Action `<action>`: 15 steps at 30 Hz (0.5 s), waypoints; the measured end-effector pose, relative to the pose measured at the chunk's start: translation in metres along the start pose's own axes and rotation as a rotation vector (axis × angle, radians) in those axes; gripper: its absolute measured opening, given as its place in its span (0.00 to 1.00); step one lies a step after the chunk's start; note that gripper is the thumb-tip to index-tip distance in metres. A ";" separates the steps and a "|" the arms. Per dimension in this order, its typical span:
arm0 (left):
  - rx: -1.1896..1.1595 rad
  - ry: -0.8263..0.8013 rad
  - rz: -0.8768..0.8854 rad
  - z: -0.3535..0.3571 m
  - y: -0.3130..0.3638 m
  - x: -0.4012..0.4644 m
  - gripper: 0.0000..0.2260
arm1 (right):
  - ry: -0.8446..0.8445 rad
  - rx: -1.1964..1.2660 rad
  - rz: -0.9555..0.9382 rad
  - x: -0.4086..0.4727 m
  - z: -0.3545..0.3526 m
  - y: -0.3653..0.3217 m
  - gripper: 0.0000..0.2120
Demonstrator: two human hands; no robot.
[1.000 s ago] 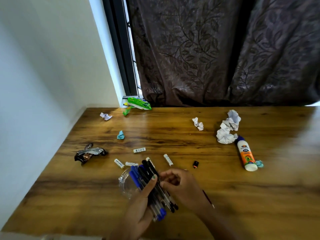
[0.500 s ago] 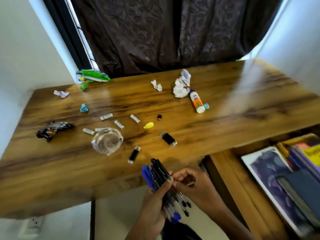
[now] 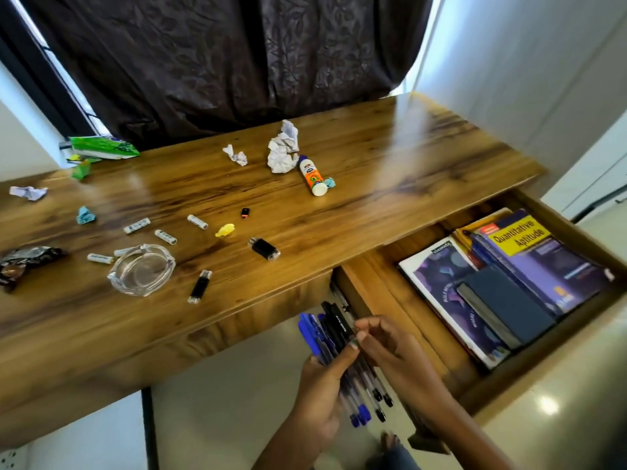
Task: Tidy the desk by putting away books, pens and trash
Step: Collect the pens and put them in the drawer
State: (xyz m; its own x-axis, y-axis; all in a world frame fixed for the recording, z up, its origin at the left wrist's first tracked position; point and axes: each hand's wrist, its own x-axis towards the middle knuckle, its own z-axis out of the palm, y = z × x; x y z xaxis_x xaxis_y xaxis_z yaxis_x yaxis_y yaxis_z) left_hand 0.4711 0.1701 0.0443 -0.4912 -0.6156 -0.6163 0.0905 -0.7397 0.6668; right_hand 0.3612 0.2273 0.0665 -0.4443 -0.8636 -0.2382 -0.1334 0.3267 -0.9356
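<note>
Lower centre of frame: bundle of pens (image 3: 342, 354), blue and black, clutched in left hand (image 3: 320, 385), held in front of desk (image 3: 390, 171) edge, off the desktop. Right hand (image 3: 390, 344) beside it, fingertips pinching at the bundle. Right of frame: open drawer (image 3: 383, 293) holding stacked books (image 3: 522, 266). Upper centre: crumpled paper (image 3: 282, 152) touching glue bottle (image 3: 312, 174) lying on its side. Left of frame: glass ashtray (image 3: 141, 269), small white tubes (image 3: 166, 236), green wrapper (image 3: 101, 148), dark wrapper (image 3: 23, 261). Centre: two black USB sticks (image 3: 264, 248), apart.
</note>
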 end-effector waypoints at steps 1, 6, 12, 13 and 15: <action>0.000 -0.019 -0.008 0.010 -0.006 0.001 0.11 | 0.013 0.022 0.019 -0.004 -0.007 0.005 0.05; -0.027 -0.116 -0.141 0.071 -0.042 0.007 0.09 | 0.071 0.166 0.163 -0.014 -0.060 0.035 0.07; 0.033 -0.101 -0.198 0.137 -0.086 0.024 0.12 | 0.057 0.229 0.327 -0.007 -0.131 0.081 0.07; 0.053 -0.081 -0.195 0.144 -0.094 0.028 0.12 | 0.037 0.233 0.350 -0.002 -0.139 0.089 0.07; 0.065 -0.019 -0.185 0.157 -0.110 0.037 0.12 | -0.036 0.237 0.391 0.008 -0.155 0.106 0.08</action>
State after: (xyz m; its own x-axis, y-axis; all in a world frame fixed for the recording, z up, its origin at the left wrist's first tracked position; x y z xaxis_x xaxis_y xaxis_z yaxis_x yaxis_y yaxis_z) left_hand 0.3071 0.2715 0.0137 -0.5105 -0.4652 -0.7232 -0.0589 -0.8201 0.5691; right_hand 0.2061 0.3141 0.0056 -0.3895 -0.7071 -0.5901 0.2460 0.5376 -0.8066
